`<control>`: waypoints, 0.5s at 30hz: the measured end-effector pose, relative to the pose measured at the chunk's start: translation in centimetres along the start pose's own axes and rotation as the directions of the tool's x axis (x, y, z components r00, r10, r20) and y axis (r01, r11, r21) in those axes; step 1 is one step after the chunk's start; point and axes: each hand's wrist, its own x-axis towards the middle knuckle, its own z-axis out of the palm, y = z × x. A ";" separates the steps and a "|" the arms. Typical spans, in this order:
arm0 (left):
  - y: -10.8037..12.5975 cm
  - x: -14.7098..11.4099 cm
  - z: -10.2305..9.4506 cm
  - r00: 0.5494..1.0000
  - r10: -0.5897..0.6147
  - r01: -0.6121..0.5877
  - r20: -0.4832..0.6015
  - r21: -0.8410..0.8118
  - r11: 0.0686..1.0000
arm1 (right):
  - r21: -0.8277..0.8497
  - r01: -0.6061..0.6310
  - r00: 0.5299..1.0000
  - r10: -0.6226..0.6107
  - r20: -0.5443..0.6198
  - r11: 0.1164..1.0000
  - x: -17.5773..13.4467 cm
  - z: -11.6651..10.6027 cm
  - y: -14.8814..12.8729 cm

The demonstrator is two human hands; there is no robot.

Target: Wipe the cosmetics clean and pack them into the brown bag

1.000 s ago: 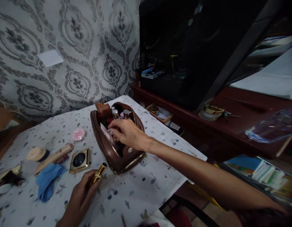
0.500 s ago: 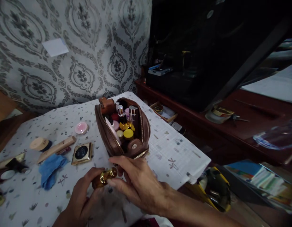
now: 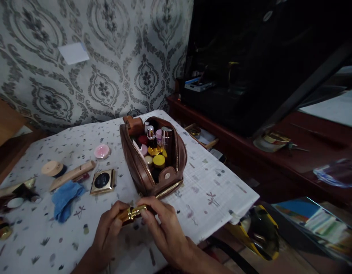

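Observation:
A small shiny gold bottle (image 3: 132,214) is held sideways between my two hands, low over the cloth. My left hand (image 3: 106,228) is closed round its amber-gold body. With thumb and fingers, my right hand (image 3: 166,230) pinches the bottle's gold top end, partly covering it. Just beyond my hands stands an unzipped brown cosmetic bag (image 3: 138,171). Inside it are a gold pump bottle (image 3: 154,148), a yellow-lidded jar (image 3: 159,161), a silver-capped bottle (image 3: 167,137) and several other cosmetics.
Left of the bag lie a gold compact (image 3: 102,182), a pink round jar (image 3: 102,151), a blue cloth (image 3: 66,199), a beige tube (image 3: 75,175) and a beige-lidded jar (image 3: 53,168). A dark red cabinet (image 3: 290,156) with a large black screen (image 3: 235,57) borders the table's right side.
My right hand has drawn back from the bag's front edge, toward me. The bottle now lies more level, still between both hands. The view has shifted slightly.

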 end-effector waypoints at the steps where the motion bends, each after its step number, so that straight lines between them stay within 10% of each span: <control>1: 0.0 0.1 -0.1 1.000 -0.017 0.017 0.004 -0.009 1.000 | 0.008 0.014 1.000 -0.014 0.010 1.000 -0.1 0.1 0.1; 15: -1.3 0.3 0.0 0.995 0.038 -0.042 -0.087 -0.051 0.998 | 0.102 -0.103 0.995 0.101 0.020 0.989 -0.1 0.5 0.6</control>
